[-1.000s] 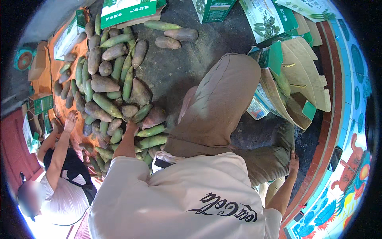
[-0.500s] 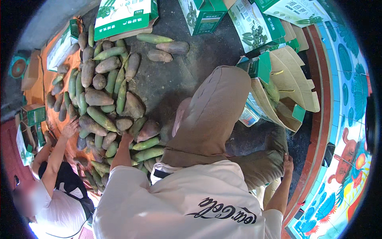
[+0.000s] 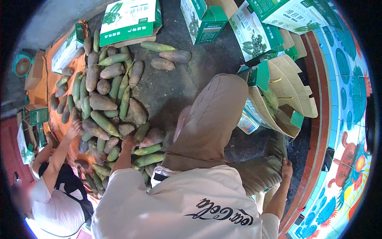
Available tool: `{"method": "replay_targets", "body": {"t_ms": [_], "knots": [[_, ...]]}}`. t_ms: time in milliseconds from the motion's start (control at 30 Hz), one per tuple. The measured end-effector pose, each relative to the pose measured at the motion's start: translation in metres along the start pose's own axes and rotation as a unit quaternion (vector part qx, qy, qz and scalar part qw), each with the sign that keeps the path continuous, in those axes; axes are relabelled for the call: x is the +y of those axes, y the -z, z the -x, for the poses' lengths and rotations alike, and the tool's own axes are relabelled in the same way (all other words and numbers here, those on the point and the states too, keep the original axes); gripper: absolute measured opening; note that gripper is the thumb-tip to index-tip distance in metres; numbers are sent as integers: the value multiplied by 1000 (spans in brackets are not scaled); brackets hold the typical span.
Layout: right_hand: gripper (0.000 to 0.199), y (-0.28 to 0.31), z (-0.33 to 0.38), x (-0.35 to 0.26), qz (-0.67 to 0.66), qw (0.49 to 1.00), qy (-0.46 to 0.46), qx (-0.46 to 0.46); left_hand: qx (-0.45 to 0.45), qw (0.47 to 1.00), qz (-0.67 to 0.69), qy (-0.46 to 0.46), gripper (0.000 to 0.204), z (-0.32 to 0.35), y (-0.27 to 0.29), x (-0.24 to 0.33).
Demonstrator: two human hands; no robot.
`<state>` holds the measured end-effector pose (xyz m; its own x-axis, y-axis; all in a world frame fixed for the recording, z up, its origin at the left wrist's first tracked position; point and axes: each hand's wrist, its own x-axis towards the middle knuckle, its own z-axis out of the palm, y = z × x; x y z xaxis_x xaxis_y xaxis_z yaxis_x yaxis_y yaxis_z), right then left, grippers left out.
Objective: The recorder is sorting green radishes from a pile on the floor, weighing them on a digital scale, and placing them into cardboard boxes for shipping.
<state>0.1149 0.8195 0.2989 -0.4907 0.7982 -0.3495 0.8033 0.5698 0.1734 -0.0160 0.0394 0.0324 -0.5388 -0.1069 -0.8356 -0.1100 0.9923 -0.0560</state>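
Observation:
My left hand (image 3: pixel 128 142) reaches down into a big pile of green radishes, thick long roots with earthy brown and green skins. It touches the pile beside a short brown radish (image 3: pixel 126 128) and a larger reddish-brown radish (image 3: pixel 152 137); its fingertips are hidden among the roots. My right hand (image 3: pixel 287 169) lies against my brown trouser leg (image 3: pixel 260 167), holding nothing that shows. Right of my knee, an open carton (image 3: pixel 292 79) lies with spread flaps and green radishes (image 3: pixel 270 96) inside.
At left, a co-worker's hand (image 3: pixel 74 129) touches the pile's edge. Green-and-white cartons (image 3: pixel 129 20) stand at the back. Three loose radishes (image 3: pixel 175 56) lie on the dark floor. A painted tile wall (image 3: pixel 346 119) with a brown ledge (image 3: pixel 323 99) bounds the right side; a phone (image 3: pixel 328 159) lies there.
The whole view has shifted slightly, with the pile and cartons sitting a little lower. My left hand stays at the same spot in the pile; my right hand remains by my leg.

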Motion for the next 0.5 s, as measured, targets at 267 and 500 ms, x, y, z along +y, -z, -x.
{"method": "replay_targets", "body": {"t_ms": [267, 500], "knots": [[67, 4, 11, -17, 55, 997, -45, 19, 2, 999, 46, 28, 63, 25, 49, 38], [63, 5, 9, -44, -11, 999, -22, 22, 58, 986, -29, -152, 64, -72, 15, -44]]}}
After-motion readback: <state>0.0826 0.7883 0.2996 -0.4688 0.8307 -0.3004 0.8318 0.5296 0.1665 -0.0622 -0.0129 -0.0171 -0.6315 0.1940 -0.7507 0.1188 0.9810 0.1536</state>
